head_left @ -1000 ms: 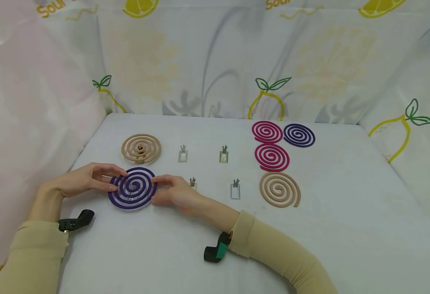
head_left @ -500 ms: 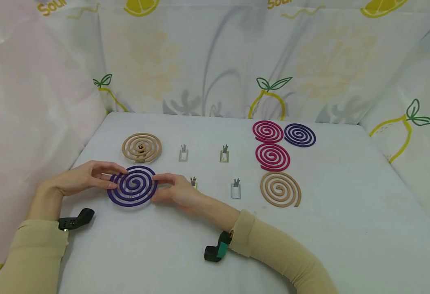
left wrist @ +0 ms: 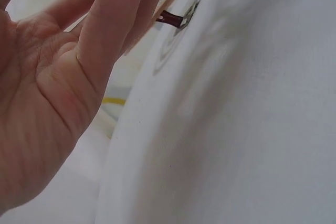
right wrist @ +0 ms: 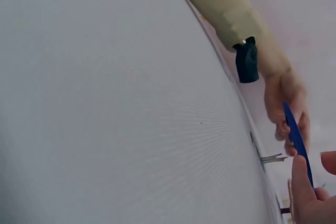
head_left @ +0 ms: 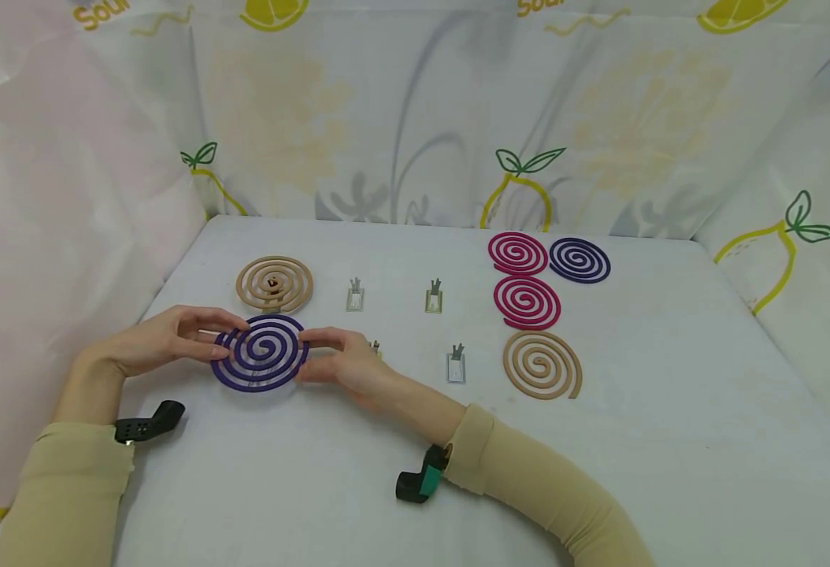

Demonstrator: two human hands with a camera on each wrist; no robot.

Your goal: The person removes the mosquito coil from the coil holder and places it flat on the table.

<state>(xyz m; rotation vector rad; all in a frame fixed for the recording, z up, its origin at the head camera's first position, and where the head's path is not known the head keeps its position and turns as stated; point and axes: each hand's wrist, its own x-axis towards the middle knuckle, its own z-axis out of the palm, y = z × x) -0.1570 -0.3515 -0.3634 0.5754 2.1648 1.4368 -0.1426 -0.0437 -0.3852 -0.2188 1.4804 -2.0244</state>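
Both hands hold a dark purple mosquito coil (head_left: 264,347) at the left of the table in the head view. My left hand (head_left: 167,340) pinches its left side, thumb and fingers on the rings. From the right, my right hand (head_left: 347,364) pinches the opposite rim. Seen edge-on in the right wrist view, the coil (right wrist: 298,139) is held above the white surface, with an upright metal coil stand (right wrist: 272,159) beneath it. Just behind it, a tan mosquito coil (head_left: 300,285) rests raised on a stand.
Small metal stands (head_left: 355,299) with upright prongs are set out mid-table; one is partly behind my right hand. To the right lie two pink coils (head_left: 526,301), another purple coil (head_left: 579,260) and a tan coil (head_left: 540,364). Lemon-printed cloth walls (head_left: 387,118) surround the table.
The purple coil, held by both hands, has moved slightly away from me and to the right, toward the raised tan coil. The other coils and stands stay put.
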